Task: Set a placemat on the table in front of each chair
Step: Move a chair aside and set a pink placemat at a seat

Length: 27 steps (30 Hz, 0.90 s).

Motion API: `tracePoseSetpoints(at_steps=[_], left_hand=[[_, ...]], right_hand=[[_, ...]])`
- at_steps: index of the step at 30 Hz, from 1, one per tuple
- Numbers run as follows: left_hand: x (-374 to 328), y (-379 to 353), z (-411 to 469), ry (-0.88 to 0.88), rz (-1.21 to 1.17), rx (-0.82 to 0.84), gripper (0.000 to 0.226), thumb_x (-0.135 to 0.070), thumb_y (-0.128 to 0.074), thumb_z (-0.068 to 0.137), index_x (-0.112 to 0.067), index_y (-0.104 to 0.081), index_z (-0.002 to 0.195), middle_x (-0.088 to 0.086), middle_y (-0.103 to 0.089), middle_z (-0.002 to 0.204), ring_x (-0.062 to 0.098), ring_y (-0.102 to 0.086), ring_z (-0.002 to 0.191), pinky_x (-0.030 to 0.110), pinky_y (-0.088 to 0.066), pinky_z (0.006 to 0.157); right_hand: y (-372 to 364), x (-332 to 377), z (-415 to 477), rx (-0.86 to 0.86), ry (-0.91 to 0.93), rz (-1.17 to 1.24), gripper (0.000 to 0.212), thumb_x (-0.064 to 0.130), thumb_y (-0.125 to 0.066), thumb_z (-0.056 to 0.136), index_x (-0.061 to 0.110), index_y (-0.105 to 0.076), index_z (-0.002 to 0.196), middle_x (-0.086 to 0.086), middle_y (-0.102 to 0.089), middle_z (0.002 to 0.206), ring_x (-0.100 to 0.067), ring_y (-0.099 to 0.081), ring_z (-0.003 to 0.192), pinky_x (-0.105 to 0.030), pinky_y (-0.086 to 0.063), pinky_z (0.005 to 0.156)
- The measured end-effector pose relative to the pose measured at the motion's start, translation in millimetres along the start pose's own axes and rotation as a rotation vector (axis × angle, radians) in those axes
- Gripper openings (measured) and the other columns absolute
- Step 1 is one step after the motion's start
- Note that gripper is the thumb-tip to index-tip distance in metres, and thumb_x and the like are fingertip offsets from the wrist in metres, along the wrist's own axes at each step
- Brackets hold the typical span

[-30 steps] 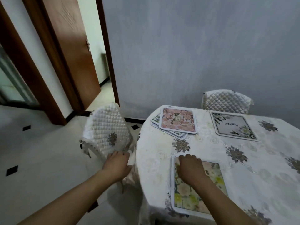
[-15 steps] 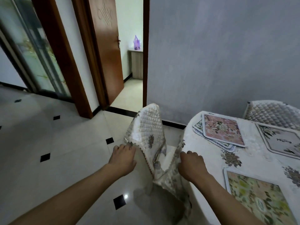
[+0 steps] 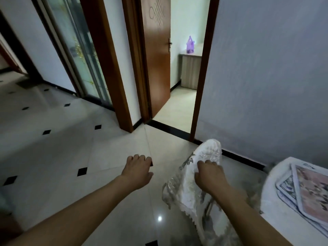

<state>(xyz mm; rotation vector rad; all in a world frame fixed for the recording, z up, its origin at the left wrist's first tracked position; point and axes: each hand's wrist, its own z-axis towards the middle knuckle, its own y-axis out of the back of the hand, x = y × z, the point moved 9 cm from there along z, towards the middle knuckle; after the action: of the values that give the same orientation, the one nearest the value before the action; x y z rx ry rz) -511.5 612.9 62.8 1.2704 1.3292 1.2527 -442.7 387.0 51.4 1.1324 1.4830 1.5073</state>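
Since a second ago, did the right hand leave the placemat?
Yes. The right hand has gone left, off the table edge, and now grips the covered chair back. The placemat stack stays on the table.

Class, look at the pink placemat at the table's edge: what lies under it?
Under the pink placemat lies a stack of other placemats; only their left edges show. How many, and their patterns, stay covered.

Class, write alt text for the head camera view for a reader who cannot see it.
The right hand grips a chair with a white quilted cover, while the left hand hovers curled over the tiled floor. A stack of placemats lies on the table at right.
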Motion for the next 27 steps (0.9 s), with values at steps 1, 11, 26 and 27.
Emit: tracePoseSetpoints(at_steps=[1,11,26,27], left_hand=[[13.0,1.7,15.2,0.019,-0.013,-0.002,0.033,-0.044,-0.051,0.091,-0.018,-0.051,0.111,0.007,-0.058,0.115,0.029,-0.05,0.108,0.041,-0.035,0.093],[135.1,-11.7,219.0,-0.021,-0.023,0.023,0.036,-0.045,-0.051,0.092,-0.019,-0.05,0.116,0.006,-0.058,0.116,0.027,-0.051,0.108,0.041,-0.038,0.095],[42.3,12.6,524.6,-0.535,0.011,0.061,0.04,-0.048,-0.051,0.09,-0.02,-0.05,0.119,0.006,-0.059,0.118,0.027,-0.051,0.111,0.043,-0.038,0.096],[26.7,13.7,543.4,-0.57,0.017,0.066,0.039,-0.047,-0.05,0.09,-0.02,-0.05,0.118,0.006,-0.058,0.117,0.027,-0.051,0.111,0.043,-0.038,0.096]], right_hand=[[1.4,9.2,21.4,-0.002,0.017,-0.007,0.025,0.029,-0.047,0.088,0.016,-0.057,0.107,-0.01,-0.062,0.109,-0.031,-0.057,0.101,-0.039,-0.043,0.085],[-15.7,54.8,226.0,-0.004,-0.024,-0.053,0.023,0.033,-0.049,0.091,0.016,-0.057,0.103,-0.007,-0.062,0.102,-0.026,-0.058,0.094,-0.036,-0.047,0.081],[-11.3,-57.9,373.1,0.058,-0.617,-0.008,0.035,0.036,-0.045,0.094,0.017,-0.051,0.123,-0.008,-0.06,0.12,-0.027,-0.054,0.111,-0.039,-0.042,0.092],[-12.0,-75.0,384.0,0.051,-0.647,-0.007,0.035,0.036,-0.045,0.094,0.018,-0.051,0.123,-0.007,-0.06,0.12,-0.027,-0.054,0.111,-0.038,-0.042,0.092]])
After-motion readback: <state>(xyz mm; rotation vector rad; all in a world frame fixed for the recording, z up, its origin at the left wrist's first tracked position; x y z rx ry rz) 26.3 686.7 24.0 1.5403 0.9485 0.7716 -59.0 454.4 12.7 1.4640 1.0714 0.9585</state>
